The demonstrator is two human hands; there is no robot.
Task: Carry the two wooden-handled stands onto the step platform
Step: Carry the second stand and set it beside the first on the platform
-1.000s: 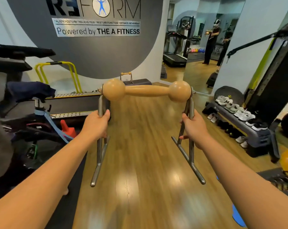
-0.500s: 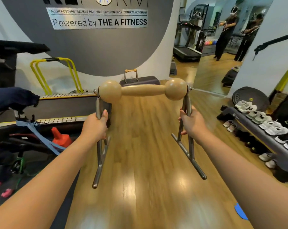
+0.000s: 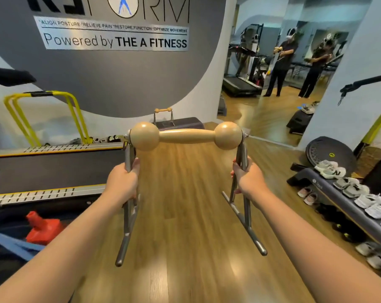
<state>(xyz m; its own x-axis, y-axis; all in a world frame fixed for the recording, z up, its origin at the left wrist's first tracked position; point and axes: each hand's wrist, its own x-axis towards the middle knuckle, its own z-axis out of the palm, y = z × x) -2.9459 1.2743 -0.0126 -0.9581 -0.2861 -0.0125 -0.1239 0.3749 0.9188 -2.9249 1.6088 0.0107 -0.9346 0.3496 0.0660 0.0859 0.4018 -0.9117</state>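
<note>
Hands clamp the steel legs: left hand (image 3: pixel 123 184), right hand (image 3: pixel 249 180), carried stand (image 3: pixel 186 136) aloft. Step platform (image 3: pixel 185 123) ahead already bears the other stand (image 3: pixel 163 115); a careless set-down could knock it over.

Wooden-handled stand (image 3: pixel 186 136) in both hands

Single head-worn view, wide-angle, facing forward-down along wooden floor (image 3: pixel 185 215) toward wall sign (image 3: pixel 115 33); arms close.
</note>
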